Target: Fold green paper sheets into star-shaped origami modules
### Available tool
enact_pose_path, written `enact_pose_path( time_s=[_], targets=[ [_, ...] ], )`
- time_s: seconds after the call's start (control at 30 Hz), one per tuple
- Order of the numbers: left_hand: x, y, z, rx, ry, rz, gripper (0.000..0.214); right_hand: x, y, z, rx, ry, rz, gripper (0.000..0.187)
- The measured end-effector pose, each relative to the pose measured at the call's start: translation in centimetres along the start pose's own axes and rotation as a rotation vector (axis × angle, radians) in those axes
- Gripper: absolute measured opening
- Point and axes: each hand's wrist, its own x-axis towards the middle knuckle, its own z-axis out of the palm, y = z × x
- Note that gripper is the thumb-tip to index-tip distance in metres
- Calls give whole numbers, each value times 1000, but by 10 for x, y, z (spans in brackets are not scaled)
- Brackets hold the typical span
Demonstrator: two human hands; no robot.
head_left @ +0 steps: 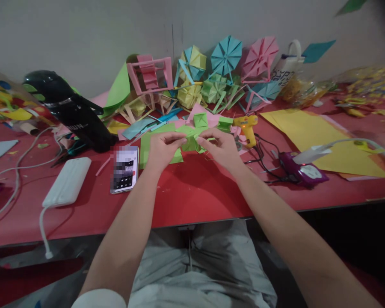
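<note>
Between my hands is a folded piece of light green paper (191, 142), held just above the red table. My left hand (166, 147) pinches its left side between thumb and fingers. On the other side, my right hand (220, 147) has thumb and fingertips closed on the paper's right part. A flat green paper sheet (144, 149) lies partly under my left hand. Just behind the fingers sits a small folded green square (200, 120). To the right of my right hand rests a yellow hot glue gun (247, 128) with an orange light on it.
Several folded paper umbrellas (226, 55) and a pink paper frame piece (149, 75) lean against the wall. At left are a black bottle (73, 113), a phone (124, 170) and a white power bank (67, 181). A purple power strip (303, 169) and yellow sheets (333, 141) lie at right.
</note>
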Motion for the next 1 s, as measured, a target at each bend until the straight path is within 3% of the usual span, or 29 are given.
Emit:
enact_pose_path(
  time_s=[0.33, 0.6, 1.0],
  targets=[
    [0, -5, 5, 2, -106, 38, 12, -2, 2, 2, -32, -20, -50, 15],
    [1, -6, 8, -3, -39, 14, 14, -5, -1, 6, 50, -31, -47, 17],
    [-1, -3, 3, -26, -116, 22, 15, -1, 0, 5, 61, 12, -73, 20]
  ],
)
